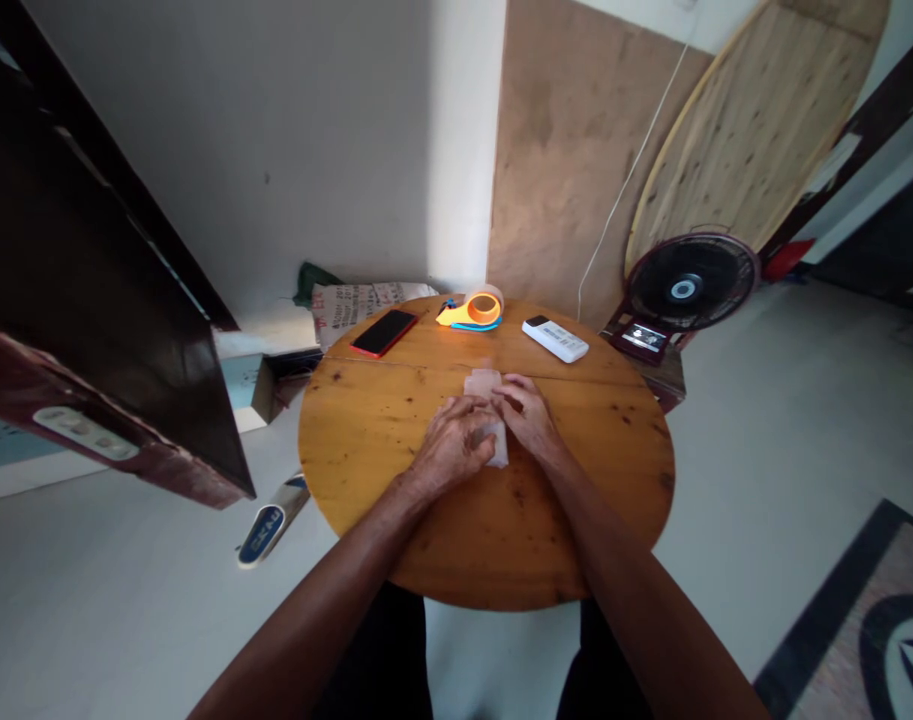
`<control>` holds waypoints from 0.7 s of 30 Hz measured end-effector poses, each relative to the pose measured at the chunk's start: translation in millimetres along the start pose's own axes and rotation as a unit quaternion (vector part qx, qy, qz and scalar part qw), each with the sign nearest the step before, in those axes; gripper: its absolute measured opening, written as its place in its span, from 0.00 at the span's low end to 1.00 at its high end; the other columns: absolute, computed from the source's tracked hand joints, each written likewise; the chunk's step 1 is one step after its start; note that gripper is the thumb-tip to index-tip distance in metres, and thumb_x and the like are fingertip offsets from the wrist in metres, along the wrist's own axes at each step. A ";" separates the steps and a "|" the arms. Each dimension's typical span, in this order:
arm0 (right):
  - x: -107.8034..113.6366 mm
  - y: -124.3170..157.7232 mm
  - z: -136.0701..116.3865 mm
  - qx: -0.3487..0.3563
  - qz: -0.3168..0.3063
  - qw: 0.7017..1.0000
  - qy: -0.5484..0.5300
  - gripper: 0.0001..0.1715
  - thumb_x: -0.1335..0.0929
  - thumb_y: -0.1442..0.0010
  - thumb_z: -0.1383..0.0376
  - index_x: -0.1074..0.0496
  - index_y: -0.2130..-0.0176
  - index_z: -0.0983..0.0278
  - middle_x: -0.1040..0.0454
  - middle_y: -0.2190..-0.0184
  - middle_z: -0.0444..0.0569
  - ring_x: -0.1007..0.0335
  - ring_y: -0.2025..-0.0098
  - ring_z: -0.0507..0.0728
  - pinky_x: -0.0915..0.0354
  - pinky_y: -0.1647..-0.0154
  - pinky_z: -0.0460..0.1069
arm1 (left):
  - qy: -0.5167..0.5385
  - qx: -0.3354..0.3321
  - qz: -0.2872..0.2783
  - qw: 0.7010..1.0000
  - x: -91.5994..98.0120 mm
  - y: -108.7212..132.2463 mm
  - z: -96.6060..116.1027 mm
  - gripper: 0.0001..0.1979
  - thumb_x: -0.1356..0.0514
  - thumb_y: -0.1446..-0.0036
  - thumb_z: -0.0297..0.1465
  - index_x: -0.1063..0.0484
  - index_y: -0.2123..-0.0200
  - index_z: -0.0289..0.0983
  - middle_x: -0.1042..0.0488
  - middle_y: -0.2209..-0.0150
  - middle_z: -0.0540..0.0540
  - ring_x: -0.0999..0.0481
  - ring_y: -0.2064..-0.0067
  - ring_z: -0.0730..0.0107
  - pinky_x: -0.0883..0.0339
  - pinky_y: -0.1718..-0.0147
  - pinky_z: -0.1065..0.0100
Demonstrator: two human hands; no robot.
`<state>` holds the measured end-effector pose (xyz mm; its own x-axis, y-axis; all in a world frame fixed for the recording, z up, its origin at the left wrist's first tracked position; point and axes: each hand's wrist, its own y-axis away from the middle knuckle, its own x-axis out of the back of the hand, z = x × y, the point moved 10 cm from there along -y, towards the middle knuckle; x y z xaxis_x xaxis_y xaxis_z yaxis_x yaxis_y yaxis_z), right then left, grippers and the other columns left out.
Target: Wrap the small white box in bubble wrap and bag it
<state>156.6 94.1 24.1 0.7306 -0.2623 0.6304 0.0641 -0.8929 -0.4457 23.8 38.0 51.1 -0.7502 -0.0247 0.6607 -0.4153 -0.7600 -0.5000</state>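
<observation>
Both my hands rest at the middle of a round wooden table [366, 440]. My left hand [456, 440] and my right hand [527, 415] press together on a small pale, translucent packet [482, 383] that lies flat on the wood. Fingers of both hands are curled over it, so most of the packet is hidden; only its far end and a near corner show. What the packet contains cannot be made out.
At the table's far edge lie a red-cased phone [383, 332], an orange and blue tape dispenser [472, 310] and a white remote [554, 339]. A black floor fan [688, 283] stands behind right. A dark wooden cabinet [88, 300] looms left; a sandal [270, 522] lies on the floor.
</observation>
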 end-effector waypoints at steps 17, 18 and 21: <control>-25.1 -18.4 32.0 -0.274 -0.147 0.946 -0.091 0.11 0.32 0.48 0.61 0.24 0.69 0.67 0.28 0.82 0.44 0.38 0.83 0.49 0.51 0.86 0.42 | 0.013 0.002 -0.003 1.000 0.4 -0.5 2.6 0.13 0.41 0.48 0.26 0.24 0.59 0.39 0.26 0.55 0.44 0.29 0.53 0.60 0.34 0.50 0.58; -26.0 -18.1 30.7 -0.275 -0.148 0.945 -0.094 0.11 0.32 0.48 0.62 0.24 0.69 0.67 0.30 0.83 0.43 0.40 0.84 0.48 0.53 0.86 0.42 | 0.013 0.003 -0.004 1.000 0.2 -0.5 2.5 0.13 0.41 0.49 0.26 0.24 0.59 0.39 0.26 0.55 0.44 0.29 0.53 0.60 0.35 0.50 0.58; -27.9 -16.5 27.5 -0.277 -0.148 0.943 -0.111 0.10 0.32 0.50 0.61 0.26 0.71 0.67 0.34 0.86 0.40 0.45 0.85 0.47 0.53 0.85 0.43 | 0.007 0.005 -0.004 1.000 0.3 -0.6 2.3 0.12 0.41 0.49 0.26 0.24 0.59 0.39 0.26 0.54 0.44 0.29 0.52 0.60 0.35 0.48 0.57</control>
<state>153.8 126.1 -3.6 0.8645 0.0556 0.4996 -0.0330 -0.9854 0.1668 25.0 37.0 52.9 -0.7544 -0.0089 0.6563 -0.4161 -0.7668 -0.4887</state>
